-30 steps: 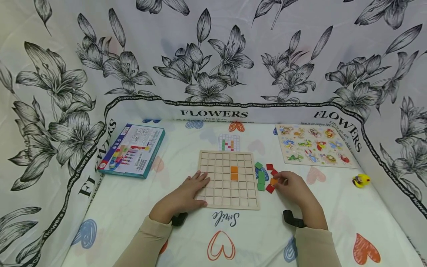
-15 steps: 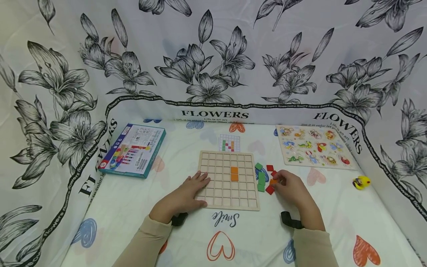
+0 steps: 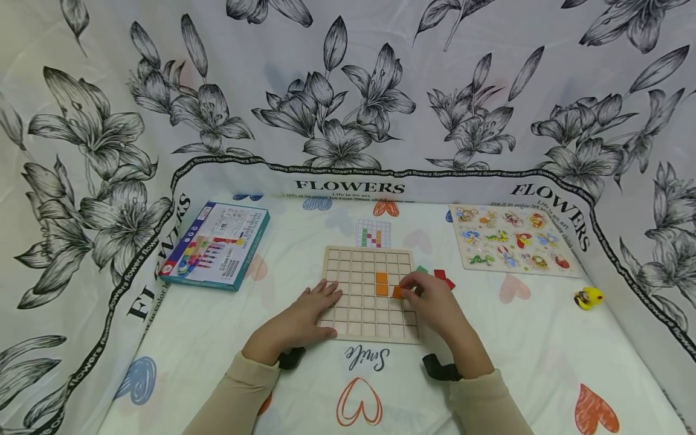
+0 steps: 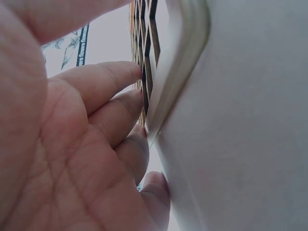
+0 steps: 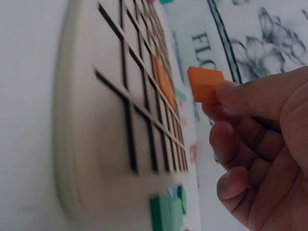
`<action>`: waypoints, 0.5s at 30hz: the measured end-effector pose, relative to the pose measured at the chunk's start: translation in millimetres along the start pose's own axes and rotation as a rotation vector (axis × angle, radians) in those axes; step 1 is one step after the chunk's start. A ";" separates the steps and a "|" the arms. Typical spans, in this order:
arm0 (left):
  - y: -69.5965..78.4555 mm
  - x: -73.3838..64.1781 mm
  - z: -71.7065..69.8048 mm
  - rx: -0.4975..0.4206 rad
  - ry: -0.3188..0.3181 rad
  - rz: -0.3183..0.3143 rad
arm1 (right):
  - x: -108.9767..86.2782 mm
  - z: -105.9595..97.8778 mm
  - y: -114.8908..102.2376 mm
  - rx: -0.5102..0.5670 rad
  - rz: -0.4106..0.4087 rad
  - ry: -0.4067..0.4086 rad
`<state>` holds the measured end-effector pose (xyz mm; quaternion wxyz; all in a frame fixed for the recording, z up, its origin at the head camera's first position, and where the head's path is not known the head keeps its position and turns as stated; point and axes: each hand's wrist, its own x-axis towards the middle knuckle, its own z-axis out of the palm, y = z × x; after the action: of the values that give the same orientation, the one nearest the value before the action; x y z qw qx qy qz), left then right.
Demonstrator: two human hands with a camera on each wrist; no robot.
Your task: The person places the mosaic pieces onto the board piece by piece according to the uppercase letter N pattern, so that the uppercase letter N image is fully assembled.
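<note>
My right hand [image 3: 432, 302] pinches an orange square tile [image 5: 204, 84] between thumb and fingers, over the right part of the wooden grid board [image 3: 353, 314]. Two orange tiles [image 3: 382, 284] lie one above the other in cells of the board, just left of the held one. My left hand [image 3: 301, 314] rests on the board's left edge with its fingers spread. In the left wrist view its fingertips [image 4: 130, 72] touch the grid. Green tiles [image 5: 166, 211] and red tiles [image 3: 443, 277] lie beside the board's right edge, partly hidden by the right hand in the head view.
Behind the board lies a small pattern card [image 3: 373, 233] with coloured squares. A boxed set [image 3: 214, 244] is at the left. A wooden insect puzzle [image 3: 513, 238] lies at the back right, with a yellow toy [image 3: 589, 296] near it.
The right hand has moved left from the loose tiles to above the board, carrying an orange tile picked from among the red ones. The left hand has stayed in place.
</note>
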<state>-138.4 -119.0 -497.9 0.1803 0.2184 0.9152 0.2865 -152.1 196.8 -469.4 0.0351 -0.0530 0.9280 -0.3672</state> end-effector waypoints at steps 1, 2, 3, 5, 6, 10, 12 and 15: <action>-0.4 0.3 0.4 0.000 0.002 0.001 | 1.2 5.4 -4.1 -0.007 -0.001 -0.016; -0.6 0.3 0.7 0.000 0.005 0.001 | 2.6 10.3 -7.8 -0.012 0.001 -0.031; -0.7 0.3 0.9 -0.003 0.007 0.002 | 4.4 14.7 -10.6 -0.021 -0.001 -0.046; -0.9 0.6 1.3 -0.004 0.009 0.000 | 7.9 21.6 -14.6 -0.038 -0.013 -0.067; -1.0 0.7 1.6 -0.004 0.008 0.000 | 9.1 24.2 -16.0 -0.044 -0.014 -0.073; -1.3 1.3 2.7 -0.005 0.003 0.000 | 11.2 31.0 -16.0 -0.084 -0.031 -0.067; -1.2 1.5 2.8 -0.005 0.003 -0.001 | 10.9 32.9 -14.5 -0.088 -0.033 -0.060; -1.1 1.6 2.6 0.001 0.006 -0.003 | 10.7 34.7 -11.8 -0.073 -0.037 -0.061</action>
<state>-138.9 -117.8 -500.8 0.1777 0.2162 0.9163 0.2866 -158.2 163.3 -486.8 0.0544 -0.0826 0.9381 -0.3318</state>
